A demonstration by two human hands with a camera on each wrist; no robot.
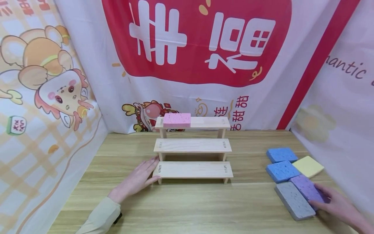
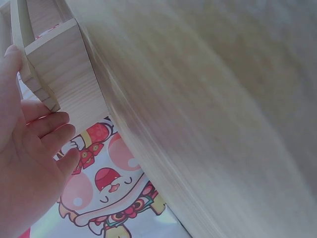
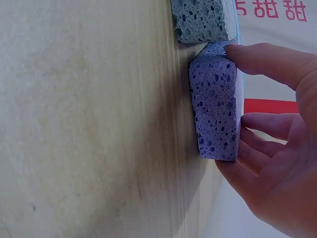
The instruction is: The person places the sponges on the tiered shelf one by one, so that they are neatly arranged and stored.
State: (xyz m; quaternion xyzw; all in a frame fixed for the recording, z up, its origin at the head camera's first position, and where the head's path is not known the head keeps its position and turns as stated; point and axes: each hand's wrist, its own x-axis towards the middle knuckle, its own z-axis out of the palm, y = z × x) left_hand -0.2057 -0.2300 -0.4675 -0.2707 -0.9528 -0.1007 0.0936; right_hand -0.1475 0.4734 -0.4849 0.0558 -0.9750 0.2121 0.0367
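Observation:
A three-tier wooden display stand stands on the table, with a pink sponge lying on the left part of its top tier. My left hand holds the left end of the bottom tier, thumb at the front edge and fingers along the side. The left wrist view shows that hand with the plank end between thumb and forefinger. At the right, my right hand grips a purple sponge, thumb on one side and fingers on the other. A grey sponge lies beside the purple one.
Two blue sponges, a farther one and a nearer one, lie beyond the purple sponge with a yellow sponge beside them. Printed cloth hangs behind the table and along both sides.

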